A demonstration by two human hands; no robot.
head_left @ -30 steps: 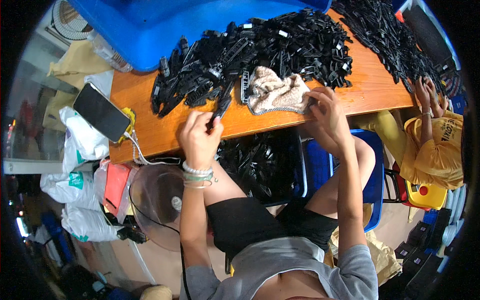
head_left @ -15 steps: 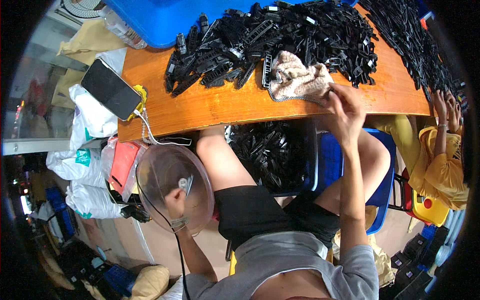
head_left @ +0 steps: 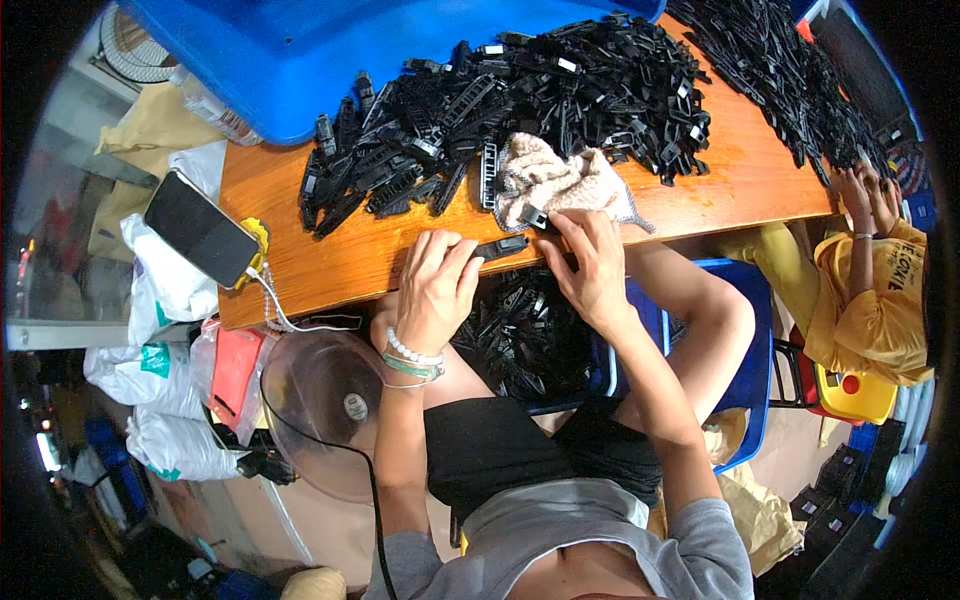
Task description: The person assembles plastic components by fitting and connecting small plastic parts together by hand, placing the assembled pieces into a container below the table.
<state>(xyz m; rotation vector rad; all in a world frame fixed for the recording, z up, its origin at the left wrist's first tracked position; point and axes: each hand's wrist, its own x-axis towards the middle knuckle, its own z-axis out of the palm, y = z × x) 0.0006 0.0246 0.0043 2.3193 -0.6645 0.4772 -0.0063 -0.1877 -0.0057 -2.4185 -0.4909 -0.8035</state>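
Observation:
Both my hands are at the table's front edge. Between the fingers of my left hand [head_left: 436,288] is one end of a dark, elongated plastic part [head_left: 501,248], which points toward my right hand. My right hand [head_left: 592,262] has its fingertips closed on a small black plastic piece [head_left: 534,216] with a pale face. That piece is right at the near edge of a crumpled beige cloth [head_left: 560,178]. Behind the cloth spreads a big heap of black plastic parts [head_left: 470,115]. The exact grip of my left fingertips is partly hidden.
A blue tub [head_left: 330,60] stands behind the heap. The phone [head_left: 200,228] with a cable lies at the table's left end. Below it is a clear plastic basin [head_left: 300,400]. A co-worker in a yellow shirt [head_left: 870,310] works at the right beside another black pile [head_left: 760,80].
My left hand has risen from the basin to the table edge, a plastic part now in it. My right hand has moved left, off the cloth's right corner. The view has shifted slightly.

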